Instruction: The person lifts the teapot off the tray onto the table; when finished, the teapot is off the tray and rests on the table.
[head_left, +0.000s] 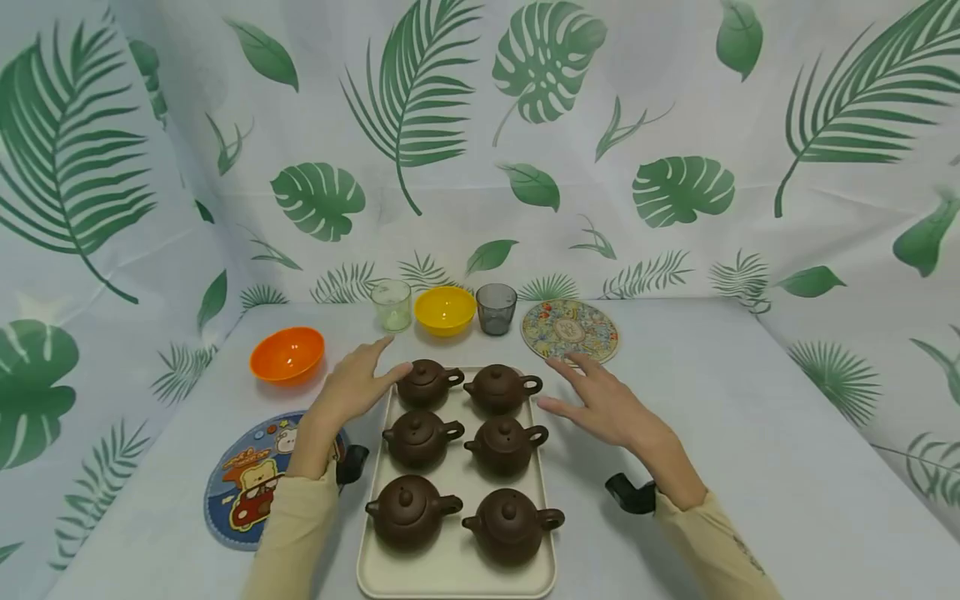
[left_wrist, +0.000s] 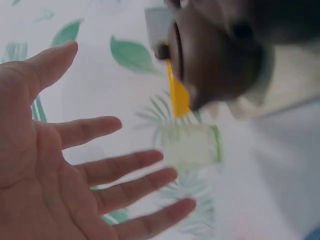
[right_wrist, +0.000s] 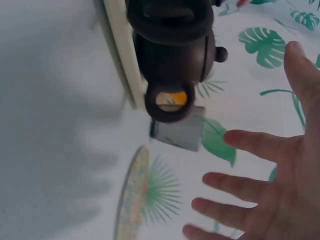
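Several dark brown teapots stand in two columns on a cream tray (head_left: pixel 457 579), lids on and handles to the right. My left hand (head_left: pixel 358 387) hovers by the far left teapot (head_left: pixel 424 385), fingers spread; its thumb overlaps that teapot's edge in the head view, and touch cannot be made out. In the left wrist view the left palm (left_wrist: pixel 45 165) holds nothing. Off the tray's right side, my right hand (head_left: pixel 603 404) is raised near the far right teapot (head_left: pixel 498 389), fingers apart. The right wrist view shows those fingers (right_wrist: pixel 240 187) extended, apart from the teapots.
Behind the tray are a clear glass (head_left: pixel 392 307), a yellow bowl (head_left: pixel 446 312), a grey glass (head_left: pixel 496 310) and a round patterned mat (head_left: pixel 570 330). An orange bowl (head_left: pixel 288 357) stands left, above a blue cartoon mat (head_left: pixel 232 492). Leaf-print cloth (head_left: pixel 465 100) hangs around the table.
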